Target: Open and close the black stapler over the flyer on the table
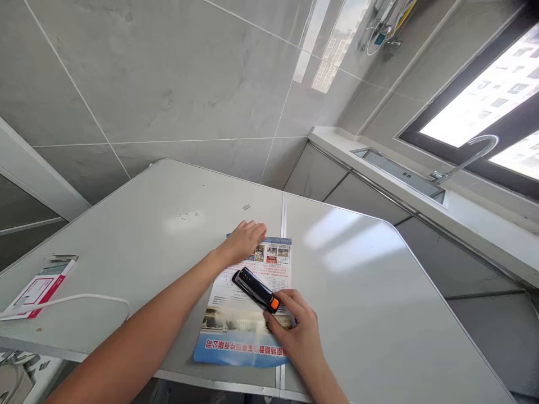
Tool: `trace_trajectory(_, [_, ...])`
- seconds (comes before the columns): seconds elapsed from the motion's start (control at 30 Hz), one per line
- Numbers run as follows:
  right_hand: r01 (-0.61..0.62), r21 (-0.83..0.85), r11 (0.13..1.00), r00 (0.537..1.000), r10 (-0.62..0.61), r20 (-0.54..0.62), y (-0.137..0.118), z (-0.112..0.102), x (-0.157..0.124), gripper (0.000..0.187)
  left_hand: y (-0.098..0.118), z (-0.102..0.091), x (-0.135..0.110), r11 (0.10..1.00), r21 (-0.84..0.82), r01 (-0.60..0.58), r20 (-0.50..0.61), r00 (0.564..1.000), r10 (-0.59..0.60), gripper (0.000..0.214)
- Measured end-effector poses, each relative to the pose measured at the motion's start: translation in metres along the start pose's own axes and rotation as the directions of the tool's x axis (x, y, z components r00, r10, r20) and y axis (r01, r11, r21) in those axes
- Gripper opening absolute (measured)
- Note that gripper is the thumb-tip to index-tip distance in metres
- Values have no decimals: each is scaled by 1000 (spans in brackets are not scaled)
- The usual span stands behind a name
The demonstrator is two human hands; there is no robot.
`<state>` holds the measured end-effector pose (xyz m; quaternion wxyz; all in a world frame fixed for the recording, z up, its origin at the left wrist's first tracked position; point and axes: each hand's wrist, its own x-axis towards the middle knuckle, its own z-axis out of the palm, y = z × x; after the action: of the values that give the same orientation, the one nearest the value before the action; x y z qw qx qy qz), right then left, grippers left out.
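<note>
So the black stapler (255,290) sits over the middle of a printed leaflet (240,352), tilted so its orange-tipped end points at the right hand (297,322). That hand has the end pinched, thumb on the near side and fingers on the far side, which looks like an easy way to steer it while leaving the other end free. Can't really tell if the stapler is resting on the paper or held just above it.

The left hand (244,242) is at the leaflet's far edge with its fingers curled, probably to keep the sheet from sliding, but whether it's gripping the paper or just pressing down I can't tell.

The leaflet lies across the metal seam of the white table (357,336), near the person's side, I guess for easy reach. A small grey strip (246,207) lies just past the left hand, and a white cable (92,297) crosses a red-and-white packet (42,292) over on the left
</note>
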<state>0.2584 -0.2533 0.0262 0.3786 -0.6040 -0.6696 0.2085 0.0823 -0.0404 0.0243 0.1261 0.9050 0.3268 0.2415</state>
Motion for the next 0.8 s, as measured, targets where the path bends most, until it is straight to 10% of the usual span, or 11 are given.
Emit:
trace_trajectory(0.57, [-115,-145,983,987,129,93,39,-63,7,25,10,6,-5,970,-18,-243,193,951,242,30])
trace_trajectory(0.8, [209,-233,950,918,-109,381,31,-75,58,37,9,4,-6,966,-111,-232,241,937,252,38])
